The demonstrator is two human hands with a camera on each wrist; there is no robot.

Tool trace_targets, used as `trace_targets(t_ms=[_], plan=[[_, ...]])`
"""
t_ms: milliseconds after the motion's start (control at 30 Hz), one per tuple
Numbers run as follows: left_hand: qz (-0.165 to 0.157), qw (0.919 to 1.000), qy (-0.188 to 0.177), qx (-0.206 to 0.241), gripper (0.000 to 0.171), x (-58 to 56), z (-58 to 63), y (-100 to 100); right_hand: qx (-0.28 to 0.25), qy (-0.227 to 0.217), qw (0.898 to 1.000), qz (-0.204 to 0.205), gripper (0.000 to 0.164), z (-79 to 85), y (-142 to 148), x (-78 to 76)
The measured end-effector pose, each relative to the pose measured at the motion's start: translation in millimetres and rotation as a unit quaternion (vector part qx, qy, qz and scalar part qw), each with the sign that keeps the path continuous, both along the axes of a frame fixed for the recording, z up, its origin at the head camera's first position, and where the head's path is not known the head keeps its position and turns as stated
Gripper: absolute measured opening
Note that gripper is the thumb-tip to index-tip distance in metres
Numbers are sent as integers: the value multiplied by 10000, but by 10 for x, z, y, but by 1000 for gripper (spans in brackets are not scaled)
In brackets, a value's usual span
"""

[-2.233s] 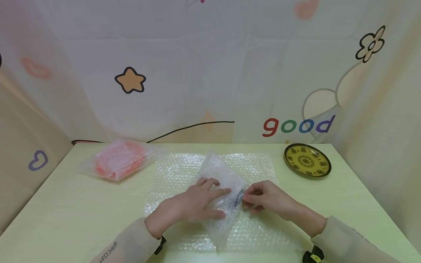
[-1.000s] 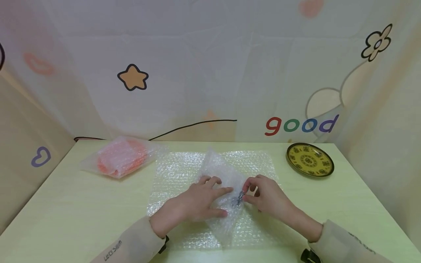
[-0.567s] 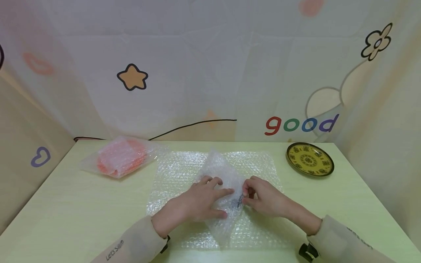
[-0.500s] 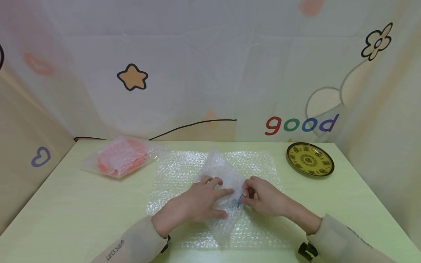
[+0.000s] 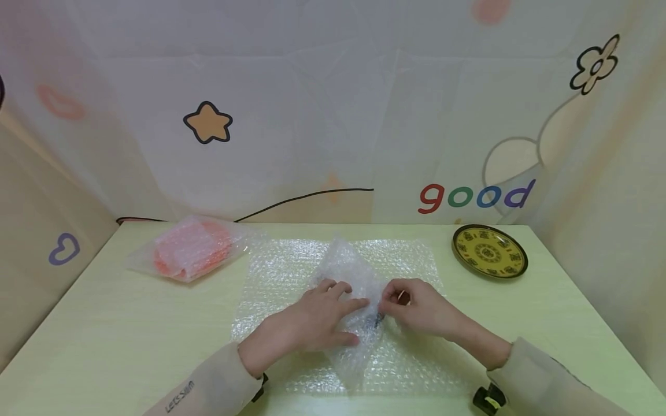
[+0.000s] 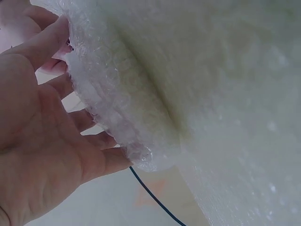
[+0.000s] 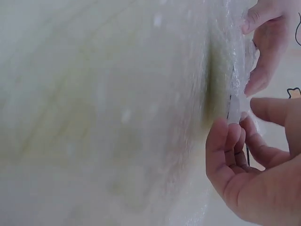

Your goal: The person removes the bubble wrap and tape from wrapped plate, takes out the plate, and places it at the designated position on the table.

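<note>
Spread wide, the left hand rests on the packet; the right hand pinches its right edge beside a dark patch. Cloudy and creased, with pointed ends, the packet lies slantwise on a bubble-wrap sheet, mid-table. Pale yellow-green, the table carries a pink bundle back left and a dark-rimmed plate back right. Behind hangs a pale backdrop with a star and "good".
</note>
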State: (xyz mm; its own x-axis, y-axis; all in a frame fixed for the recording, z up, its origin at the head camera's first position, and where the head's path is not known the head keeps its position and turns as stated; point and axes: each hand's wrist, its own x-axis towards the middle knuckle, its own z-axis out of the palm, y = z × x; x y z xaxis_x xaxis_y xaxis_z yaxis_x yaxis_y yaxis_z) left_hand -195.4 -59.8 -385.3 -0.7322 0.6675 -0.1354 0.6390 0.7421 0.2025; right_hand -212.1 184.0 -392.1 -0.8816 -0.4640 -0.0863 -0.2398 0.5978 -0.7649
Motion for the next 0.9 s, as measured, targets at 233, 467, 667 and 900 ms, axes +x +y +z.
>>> trace_targets(t_ms=[233, 467, 667, 900], plan=[[-227, 9996, 104, 117, 62, -5, -3, -11, -166, -391, 9989, -215, 12, 25, -19, 1], [-449, 9983, 289, -239, 60, -2, 17, -14, -431, -955, 9945, 6, 13, -2, 0, -13], [-486, 9982, 248, -259, 60, -4, 32, -8, -444, -997, 9939, 170, 14, -15, -1, -22], [-499, 9973, 305, -447, 61, -9, 17, 5, -123, -1028, 9945, 182, 14, 7, -40, -43]])
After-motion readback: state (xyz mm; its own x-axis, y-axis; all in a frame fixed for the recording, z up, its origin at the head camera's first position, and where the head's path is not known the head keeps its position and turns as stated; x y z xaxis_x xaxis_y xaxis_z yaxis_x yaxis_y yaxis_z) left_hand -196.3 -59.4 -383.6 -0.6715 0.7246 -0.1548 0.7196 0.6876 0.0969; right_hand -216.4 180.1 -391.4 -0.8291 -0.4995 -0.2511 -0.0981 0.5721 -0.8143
